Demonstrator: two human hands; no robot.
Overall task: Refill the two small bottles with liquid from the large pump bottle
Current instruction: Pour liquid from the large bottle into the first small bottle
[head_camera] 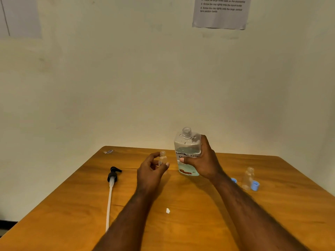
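Large bottle [187, 148] upright, neck up, in right hand [204, 161], grip wrapped; small bottle [163, 157] upright in left hand [150, 169], grip pinching

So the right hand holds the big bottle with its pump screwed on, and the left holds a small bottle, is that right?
No. The head view shows the pump lying on the table, the big bottle open-necked. The rest holds.

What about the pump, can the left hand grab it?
Probably yes: the pump lies left of the left hand with nothing between, but that hand holds a small bottle now.
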